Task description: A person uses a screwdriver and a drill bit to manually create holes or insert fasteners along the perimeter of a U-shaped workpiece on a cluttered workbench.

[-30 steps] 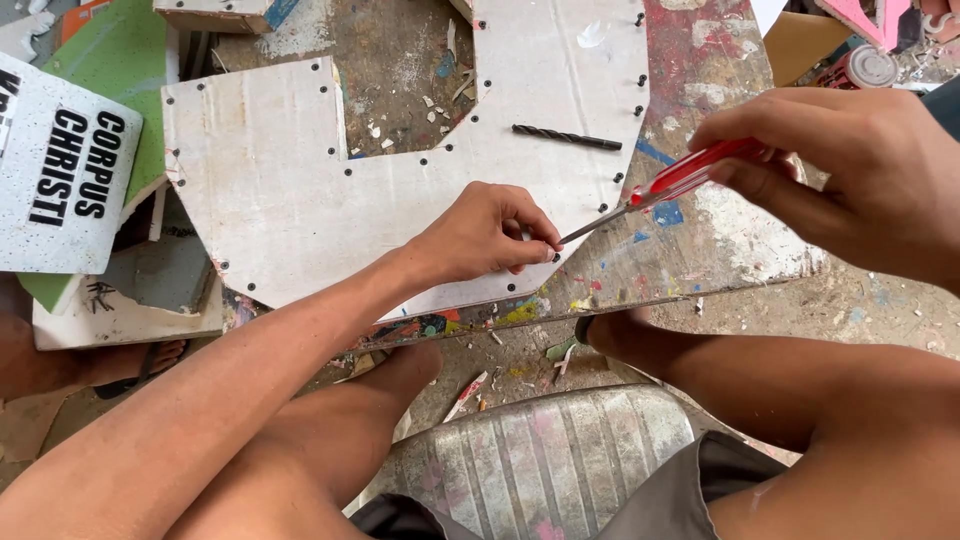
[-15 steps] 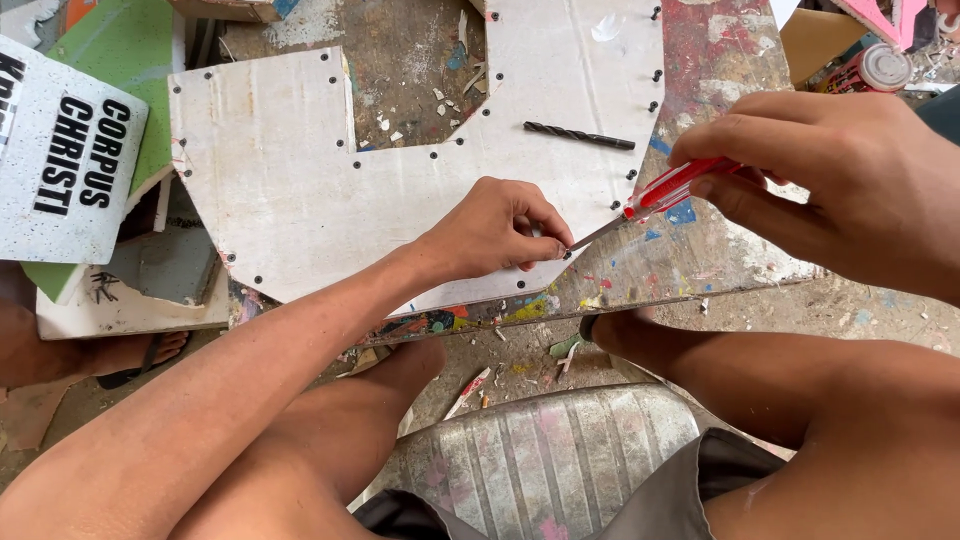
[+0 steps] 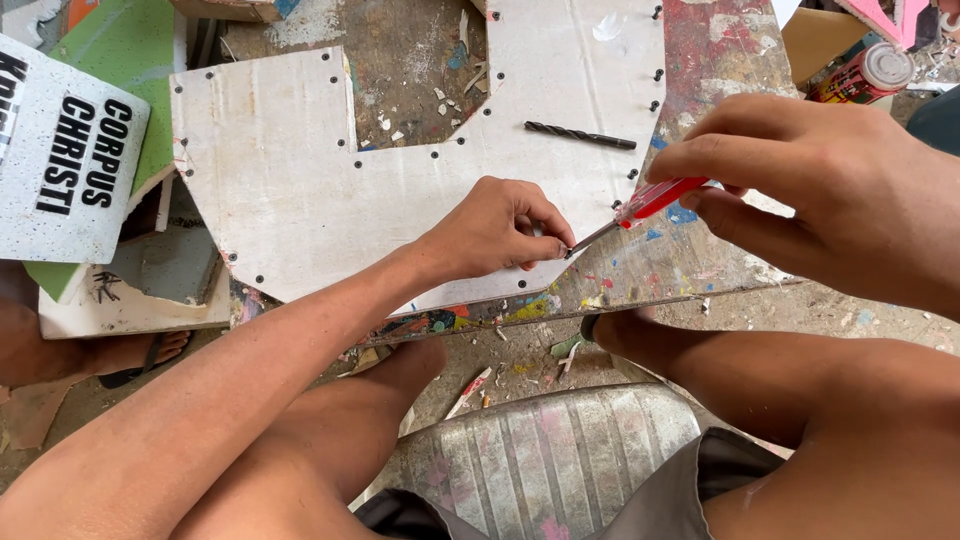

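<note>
- While the right hand (image 3: 800,190) fingers grasp a red-handled screwdriver (image 3: 640,208), its tip meets the left hand (image 3: 495,232) fingers.
- Left fingers pinch a small screw, pressed onto the white cut-out board (image 3: 300,190).
- A dark twist drill bit (image 3: 580,135) lies just beyond both hands.

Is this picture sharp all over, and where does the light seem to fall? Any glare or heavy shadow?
Head view: soft, even daylight, no glare; the white cut-out board with dark screws and red-handled screwdriver look crisp; the left hand casts only a faint shadow; the right hand and the legs near the lens look large and slightly soft; edges bend a little, as with a wide lens.
</note>
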